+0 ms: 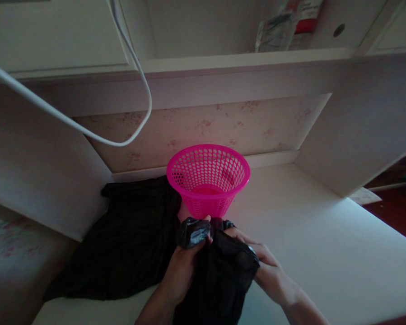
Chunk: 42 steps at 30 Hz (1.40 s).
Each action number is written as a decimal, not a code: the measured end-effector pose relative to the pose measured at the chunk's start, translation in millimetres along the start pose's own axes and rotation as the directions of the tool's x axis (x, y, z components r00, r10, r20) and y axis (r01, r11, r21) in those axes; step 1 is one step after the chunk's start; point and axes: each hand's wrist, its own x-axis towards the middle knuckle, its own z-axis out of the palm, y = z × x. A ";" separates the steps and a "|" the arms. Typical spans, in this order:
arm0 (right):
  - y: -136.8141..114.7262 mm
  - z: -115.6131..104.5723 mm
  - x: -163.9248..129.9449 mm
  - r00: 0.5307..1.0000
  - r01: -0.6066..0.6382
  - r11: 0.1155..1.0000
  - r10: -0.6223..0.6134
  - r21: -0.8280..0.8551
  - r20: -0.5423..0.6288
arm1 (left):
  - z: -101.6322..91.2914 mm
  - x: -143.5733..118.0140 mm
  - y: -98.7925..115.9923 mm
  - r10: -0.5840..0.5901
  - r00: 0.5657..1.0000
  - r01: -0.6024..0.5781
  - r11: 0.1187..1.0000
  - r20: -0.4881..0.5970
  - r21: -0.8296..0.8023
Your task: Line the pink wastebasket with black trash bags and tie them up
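A bright pink perforated plastic basket (pixel 207 180) stands upright on a white surface (pixel 318 243), empty as far as I can see. Just in front of it both of my hands hold a black plastic bag (pixel 219 271). My left hand (pixel 184 268) grips the bunched top of the bag near the basket's base. My right hand (pixel 262 262) holds the bag's other side, its fingers partly under the plastic. The bag hangs down between my forearms.
A dark cloth (pixel 128 243) lies spread on the surface left of the basket. A white cable (pixel 87 131) loops down from above. A shelf (pixel 243 58) with packets overhangs at the back. White side panels stand left and right; dark floor shows far right.
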 end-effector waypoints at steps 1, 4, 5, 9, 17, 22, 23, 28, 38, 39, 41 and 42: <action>-0.4 1.8 -0.3 0.999 0.033 0.999 -0.034 -0.038 -0.010 | -0.8 -0.2 0.4 0.028 1.000 -0.027 0.997 -0.015 0.069; 1.6 9.9 -1.6 0.982 0.138 0.990 -0.141 -0.032 -0.128 | -0.5 0.0 1.2 0.167 0.983 -0.148 0.968 -0.076 0.205; 2.7 12.6 -2.2 0.969 0.164 0.987 -0.160 0.006 -0.187 | 0.5 0.3 1.1 0.207 0.971 -0.178 0.960 -0.119 0.216; 0.9 17.3 -4.4 0.934 0.278 0.959 -0.283 -0.054 -0.217 | 6.8 1.2 1.2 0.259 0.944 -0.216 0.954 -0.205 0.208; -14.1 12.1 -3.5 0.961 0.226 0.933 -0.261 -0.282 -0.093 | 5.3 0.9 6.8 0.192 0.980 -0.154 0.891 -0.048 0.427; -2.1 17.1 -2.4 0.954 0.172 0.928 -0.240 -0.331 -0.179 | -11.8 -5.9 -3.6 0.049 0.994 -0.084 0.916 0.098 0.393; 1.5 18.8 -2.7 0.949 0.132 0.945 -0.208 -0.299 -0.237 | -12.7 -8.1 -3.1 0.052 0.988 -0.104 0.918 0.143 0.383; 1.8 20.0 -1.1 0.917 0.170 0.940 -0.261 -0.295 -0.300 | 9.1 -15.0 16.2 -0.040 0.904 -0.155 0.897 0.425 0.414; -9.0 3.5 -14.1 0.969 0.162 0.886 -0.227 -0.434 -0.102 | 14.0 -11.7 0.3 -0.019 0.980 -0.108 0.777 0.196 0.620; -3.3 4.9 -15.2 0.950 0.126 0.905 -0.227 -0.406 -0.212 | 13.6 -11.9 -0.6 -0.001 0.988 -0.100 0.767 0.156 0.634; 5.8 5.4 -13.5 0.870 0.094 0.968 -0.194 -0.234 -0.452 | 15.4 -13.8 0.9 -0.009 0.995 -0.061 0.739 0.101 0.671; 8.2 4.0 -10.8 0.839 0.094 0.990 -0.137 -0.108 -0.526 | 17.0 -15.4 2.6 -0.025 0.995 -0.052 0.721 0.102 0.691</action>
